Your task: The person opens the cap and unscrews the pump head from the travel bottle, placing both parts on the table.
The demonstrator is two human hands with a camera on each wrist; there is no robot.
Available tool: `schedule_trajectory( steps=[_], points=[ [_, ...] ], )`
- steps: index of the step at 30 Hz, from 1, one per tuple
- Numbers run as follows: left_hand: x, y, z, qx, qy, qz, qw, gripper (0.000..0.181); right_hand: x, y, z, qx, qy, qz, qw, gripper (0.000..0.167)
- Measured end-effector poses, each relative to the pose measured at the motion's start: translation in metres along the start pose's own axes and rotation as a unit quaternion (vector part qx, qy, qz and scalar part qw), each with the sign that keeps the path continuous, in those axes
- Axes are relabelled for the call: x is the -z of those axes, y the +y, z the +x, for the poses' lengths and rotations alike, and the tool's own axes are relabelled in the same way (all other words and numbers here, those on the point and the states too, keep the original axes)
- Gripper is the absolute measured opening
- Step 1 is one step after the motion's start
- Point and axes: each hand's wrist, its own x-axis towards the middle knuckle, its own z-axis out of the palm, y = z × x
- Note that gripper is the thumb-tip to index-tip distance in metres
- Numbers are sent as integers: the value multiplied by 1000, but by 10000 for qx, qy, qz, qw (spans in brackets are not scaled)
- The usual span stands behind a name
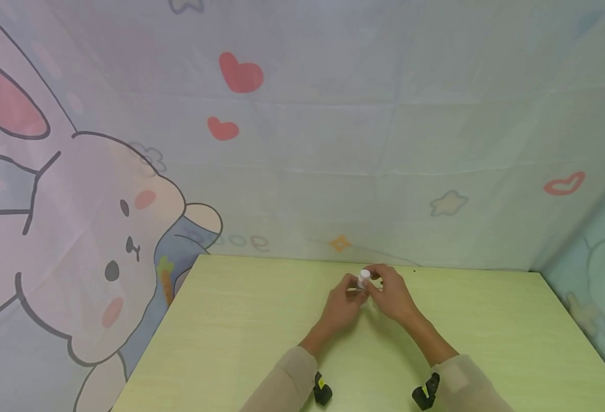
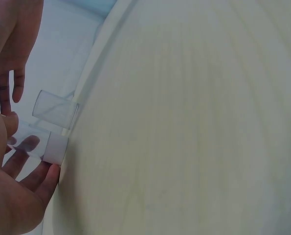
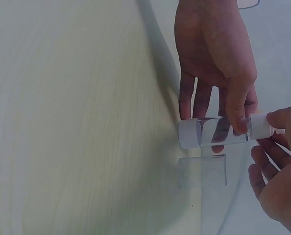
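Note:
A small clear cylindrical bottle [image 3: 222, 130] with a white bottom end [image 3: 189, 134] is held upright just above or on the tabletop; contact is hard to tell. My left hand [image 1: 342, 304] grips its clear body between thumb and fingers. At the bottle's upper end is a white cap [image 1: 365, 274], which my right hand [image 1: 392, 293] pinches with the thumb and a finger. In the left wrist view, the right hand [image 2: 15, 39] is partly cut off and the cap is hidden. Beside the bottle stands a separate clear, open-looking cylinder [image 3: 202, 171], which neither hand appears to touch.
The pale wooden table [image 1: 241, 332] ends at a far edge just beyond the hands. A printed cloth backdrop [image 1: 333, 143] rises behind it. Black devices [image 1: 323, 390] are worn at both wrists, by the light sleeves [image 1: 287, 377].

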Motion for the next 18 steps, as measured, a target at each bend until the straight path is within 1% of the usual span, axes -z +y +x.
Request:
schedule_trajectory(
  steps=[5, 10, 14, 18],
  points=[
    [0, -1, 0, 15, 20, 2, 10000, 17, 0, 1, 0, 15, -14, -4, 10000, 31],
    [0, -1, -1, 71, -18, -8, 10000, 16, 0, 2, 2, -124, -1, 41, 9999, 35],
    [1, -1, -1, 97, -70, -29, 9999, 16, -1, 3, 4, -221, 67, 95, 9997, 32],
    [1, -2, -1, 114, -53, -30, 9999, 13, -2, 3, 4, -294, 109, 120, 9994, 31]
  ],
)
